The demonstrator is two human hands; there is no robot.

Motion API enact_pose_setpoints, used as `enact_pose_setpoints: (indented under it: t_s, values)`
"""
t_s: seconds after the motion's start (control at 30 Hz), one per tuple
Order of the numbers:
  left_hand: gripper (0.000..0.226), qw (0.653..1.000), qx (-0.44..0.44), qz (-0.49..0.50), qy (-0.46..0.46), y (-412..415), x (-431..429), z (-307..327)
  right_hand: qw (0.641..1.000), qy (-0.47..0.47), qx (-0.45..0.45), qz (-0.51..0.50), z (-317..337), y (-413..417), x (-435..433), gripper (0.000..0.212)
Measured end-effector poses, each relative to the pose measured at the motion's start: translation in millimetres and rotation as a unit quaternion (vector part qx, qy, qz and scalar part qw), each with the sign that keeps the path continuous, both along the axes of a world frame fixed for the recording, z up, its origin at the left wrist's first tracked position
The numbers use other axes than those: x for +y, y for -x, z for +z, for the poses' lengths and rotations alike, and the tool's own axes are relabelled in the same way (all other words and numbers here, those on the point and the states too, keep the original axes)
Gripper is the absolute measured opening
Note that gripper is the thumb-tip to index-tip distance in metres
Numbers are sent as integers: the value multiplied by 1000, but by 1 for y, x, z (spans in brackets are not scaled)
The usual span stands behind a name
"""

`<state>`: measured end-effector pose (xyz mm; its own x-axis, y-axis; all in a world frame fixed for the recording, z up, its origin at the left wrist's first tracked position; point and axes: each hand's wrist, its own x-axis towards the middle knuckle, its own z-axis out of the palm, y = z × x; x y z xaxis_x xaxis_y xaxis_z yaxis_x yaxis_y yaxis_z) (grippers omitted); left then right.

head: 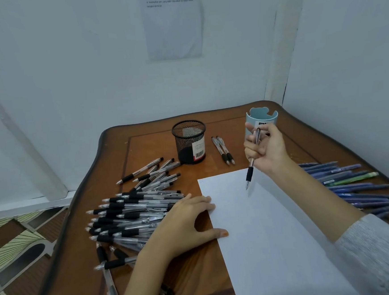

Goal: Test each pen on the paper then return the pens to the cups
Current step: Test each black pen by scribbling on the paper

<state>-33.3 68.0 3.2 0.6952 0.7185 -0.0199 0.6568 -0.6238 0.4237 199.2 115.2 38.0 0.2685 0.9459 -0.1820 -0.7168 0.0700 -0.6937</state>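
Observation:
My right hand (267, 148) grips a clear pen with a black grip (251, 169), tip down just above the top of the white paper (265, 230). My left hand (185, 222) rests with spread fingers on the paper's left edge. A large heap of black-grip pens (133, 212) lies left of the paper. Two more black-grip pens (222, 149) lie between the black mesh cup (189, 142) and the light blue cup (262, 118). Several blue pens and one green pen (354, 186) lie to the right, beyond my right arm.
The brown wooden table (167, 284) stands in a corner of white walls. A printed sheet (173, 21) hangs on the far wall. Patterned floor (15, 245) shows past the table's left edge.

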Motion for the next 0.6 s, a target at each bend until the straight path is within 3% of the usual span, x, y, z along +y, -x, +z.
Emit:
enact_pose_setpoints:
  t_s: [0.1, 0.2, 0.3, 0.37, 0.5, 0.6]
  values:
    - [71, 1000, -3, -5, -5, 0, -1, 1, 997, 14, -76, 11, -3, -2, 2, 19]
    - [71, 1000, -15, -8, -14, 0, -2, 1, 997, 41, -27, 55, -8, -1, 4, 23]
    - [71, 1000, -18, -12, -20, 1, -1, 1, 986, 91, -82, 117, -19, 1, 5, 64]
    - [71, 1000, -17, -14, -19, 0, -1, 0, 981, 101, -97, 138, -23, 5, 6, 74]
    - [71, 999, -18, -16, -23, 0, 0, -2, 980, 98, -114, 132, -30, 25, 11, 27]
    - [71, 999, -21, -19, -26, 0, 1, -3, 962, 102, -232, 100, -37, 40, 18, 20]
